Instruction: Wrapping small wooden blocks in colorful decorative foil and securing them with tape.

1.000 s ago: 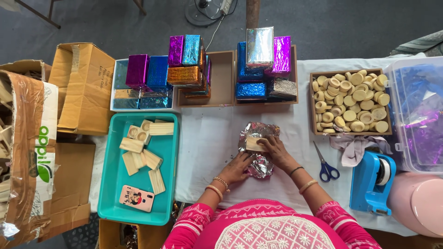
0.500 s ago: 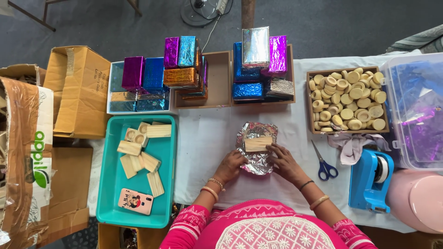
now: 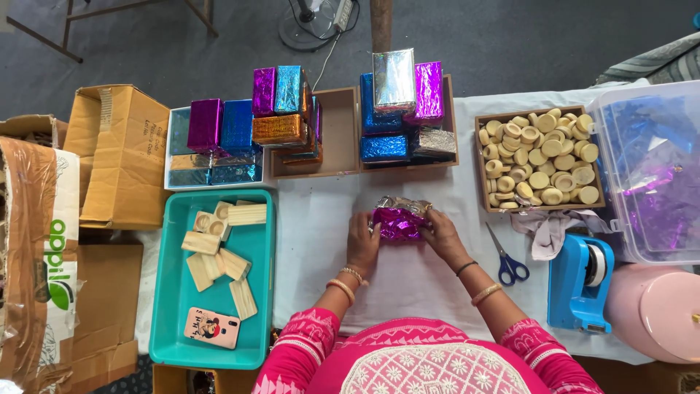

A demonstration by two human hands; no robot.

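Foil (image 3: 397, 221), thin, crinkly and easily torn, wraps what looks like a stiff light block near the surface's middle, with left hand (image 3: 362, 244) and right hand (image 3: 442, 237) pinching its ends closed.

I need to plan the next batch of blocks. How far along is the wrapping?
Done: a stack of foil-wrapped blocks fills the trays at the back. In hand: the left hand and right hand fold purple foil around one block on the white table. Left: several bare wooden blocks lie in the teal tray.
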